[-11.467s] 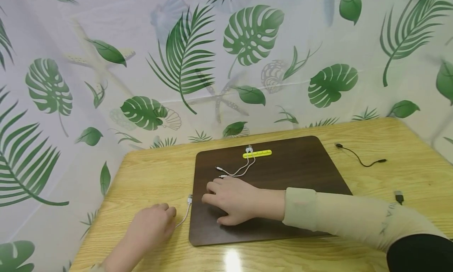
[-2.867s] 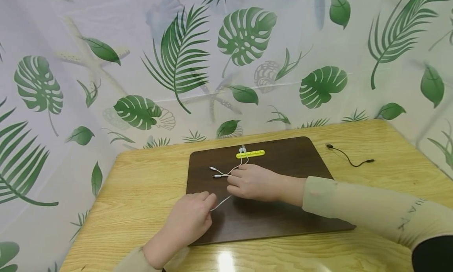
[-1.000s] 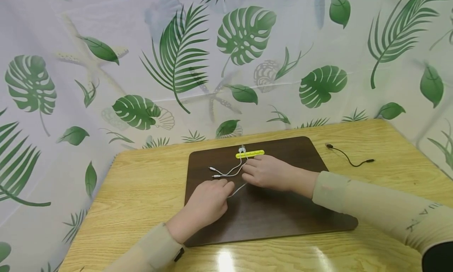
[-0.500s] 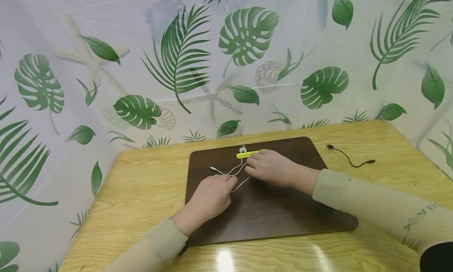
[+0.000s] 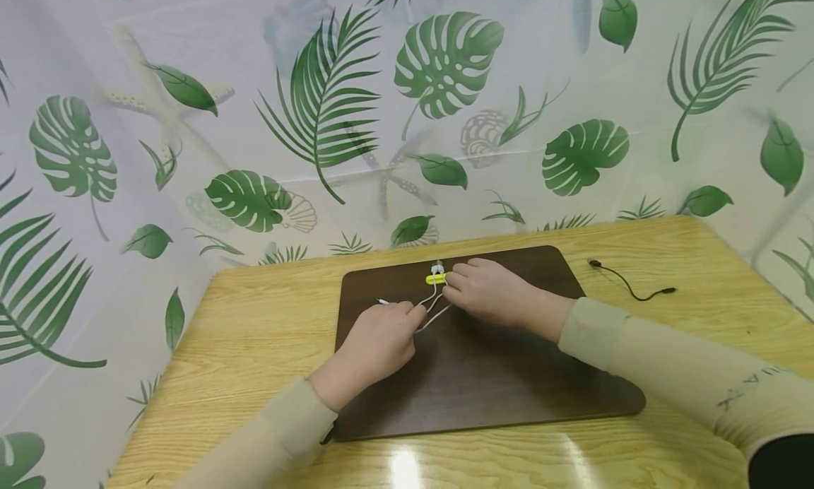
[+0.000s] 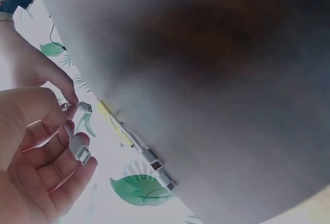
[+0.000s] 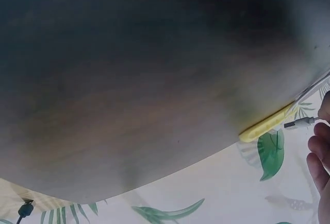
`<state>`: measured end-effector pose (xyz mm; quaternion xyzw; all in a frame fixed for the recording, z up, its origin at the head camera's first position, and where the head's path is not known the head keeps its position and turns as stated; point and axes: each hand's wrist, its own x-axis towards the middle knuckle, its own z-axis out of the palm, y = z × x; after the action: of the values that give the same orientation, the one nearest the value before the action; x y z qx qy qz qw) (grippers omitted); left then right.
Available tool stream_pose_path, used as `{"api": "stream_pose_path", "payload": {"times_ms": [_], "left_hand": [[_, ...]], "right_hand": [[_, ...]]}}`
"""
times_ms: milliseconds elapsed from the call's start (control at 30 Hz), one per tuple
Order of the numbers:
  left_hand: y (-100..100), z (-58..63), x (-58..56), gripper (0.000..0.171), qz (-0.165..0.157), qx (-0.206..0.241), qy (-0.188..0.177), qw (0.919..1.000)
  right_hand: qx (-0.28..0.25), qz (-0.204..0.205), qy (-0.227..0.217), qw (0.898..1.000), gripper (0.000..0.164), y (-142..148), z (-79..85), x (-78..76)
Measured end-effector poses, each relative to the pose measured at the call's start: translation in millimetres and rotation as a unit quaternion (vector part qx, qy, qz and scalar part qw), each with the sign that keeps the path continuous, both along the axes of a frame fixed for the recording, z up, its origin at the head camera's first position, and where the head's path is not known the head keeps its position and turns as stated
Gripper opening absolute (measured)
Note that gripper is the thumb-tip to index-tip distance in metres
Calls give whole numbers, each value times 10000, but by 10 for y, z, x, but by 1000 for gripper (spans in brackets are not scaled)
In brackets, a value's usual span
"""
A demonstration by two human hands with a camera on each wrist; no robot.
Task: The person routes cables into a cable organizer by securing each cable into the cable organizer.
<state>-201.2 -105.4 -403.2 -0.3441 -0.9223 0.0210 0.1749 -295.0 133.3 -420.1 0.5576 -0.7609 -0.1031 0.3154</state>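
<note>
My left hand (image 5: 381,340) holds a white USB cable (image 5: 435,318) over the dark brown board (image 5: 483,376); its small white connector (image 6: 80,149) pokes out past the fingers. Near the cable's other end my right hand (image 5: 490,291) pinches it, with the USB plug (image 7: 299,123) sticking out close to the yellow cable clip strip (image 7: 268,123). Two more white cables sit in the strip's left end, their plugs (image 5: 437,268) side by side at the back. In the head view the right fingers cover most of the strip, and the left hand overlaps the seated cables' lower parts.
A short black cable (image 5: 629,280) lies on the wooden table (image 5: 267,312) right of the board. Behind the table hangs a white leaf-print cloth (image 5: 381,121). One seated cable's tip (image 5: 383,302) shows just above my left hand.
Earlier the third white cable lay left of the board; both hands now hold it over the board. In the last second both hands moved up toward the yellow strip, the right now overlapping it.
</note>
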Motion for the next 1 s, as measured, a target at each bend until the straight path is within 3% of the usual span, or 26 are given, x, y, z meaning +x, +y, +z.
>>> {"api": "stream_pose_path", "payload": {"times_ms": [467, 1000], "left_hand": [[92, 70, -96, 18, 103, -122, -291, 9994], [173, 56, -165, 16, 274, -185, -681, 9971]], "right_hand": [[-5, -41, 108, 9999, 22, 14, 48, -96], [-4, -129, -62, 9999, 18, 20, 8, -171]]}}
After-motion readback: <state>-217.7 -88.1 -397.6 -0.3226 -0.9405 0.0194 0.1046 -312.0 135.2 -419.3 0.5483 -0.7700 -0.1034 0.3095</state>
